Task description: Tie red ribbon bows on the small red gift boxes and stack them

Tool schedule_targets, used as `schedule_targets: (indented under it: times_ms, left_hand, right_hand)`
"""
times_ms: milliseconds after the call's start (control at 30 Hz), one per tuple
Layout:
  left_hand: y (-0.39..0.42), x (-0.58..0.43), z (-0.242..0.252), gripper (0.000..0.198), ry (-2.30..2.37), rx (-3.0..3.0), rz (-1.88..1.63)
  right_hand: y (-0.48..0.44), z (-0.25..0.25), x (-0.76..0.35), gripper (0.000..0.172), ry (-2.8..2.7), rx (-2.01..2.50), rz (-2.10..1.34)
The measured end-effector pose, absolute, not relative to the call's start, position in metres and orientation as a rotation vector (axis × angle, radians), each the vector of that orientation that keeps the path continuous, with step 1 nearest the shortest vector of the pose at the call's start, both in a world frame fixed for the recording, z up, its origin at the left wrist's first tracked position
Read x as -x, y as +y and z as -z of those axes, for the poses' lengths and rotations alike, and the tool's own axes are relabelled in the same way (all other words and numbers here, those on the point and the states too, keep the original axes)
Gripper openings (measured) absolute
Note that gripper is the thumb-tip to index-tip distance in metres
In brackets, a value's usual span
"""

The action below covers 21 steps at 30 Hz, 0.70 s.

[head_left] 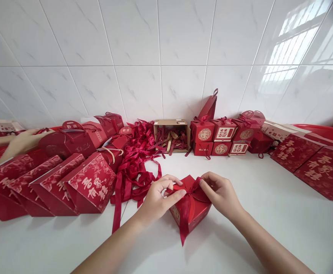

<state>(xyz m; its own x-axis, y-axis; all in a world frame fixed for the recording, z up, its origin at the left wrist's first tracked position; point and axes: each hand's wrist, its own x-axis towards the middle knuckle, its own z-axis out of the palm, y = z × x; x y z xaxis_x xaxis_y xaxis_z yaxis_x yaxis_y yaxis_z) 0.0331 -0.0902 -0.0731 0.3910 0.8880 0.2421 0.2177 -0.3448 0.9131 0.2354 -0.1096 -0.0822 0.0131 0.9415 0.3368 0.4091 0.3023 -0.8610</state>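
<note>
A small red gift box [200, 217] with folded petal-like top flaps stands on the white table in front of me. Dark red satin ribbon [184, 217] is tied at the middle of its top, and one tail hangs down the near side. My left hand [162, 196] pinches a loop of the ribbon at the left of the knot, thumb and fingers together. On the other side, my right hand [218, 190] pinches the ribbon between thumb and forefinger, above the right flap. The undersides of both hands' fingertips are partly hidden.
Loose red ribbons [136, 160] lie in a heap at centre left, beside an open cardboard box [172, 122] of ribbon strips. Stacked small gift boxes [222, 131] stand at the wall. Larger red boxes [89, 184] line the left; more boxes [320, 167] sit right. Another person's hand [26, 141] reaches in at far left.
</note>
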Motion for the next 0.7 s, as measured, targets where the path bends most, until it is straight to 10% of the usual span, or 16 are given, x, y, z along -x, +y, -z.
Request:
schedule_targets:
  times_ms: [700]
  left_hand:
    - [-0.084,-0.030,0.077,0.048,1.044,-1.871,-1.022]
  right_hand:
    - [-0.114,0.095,-0.250,0.013,-1.680,1.264,-0.406]
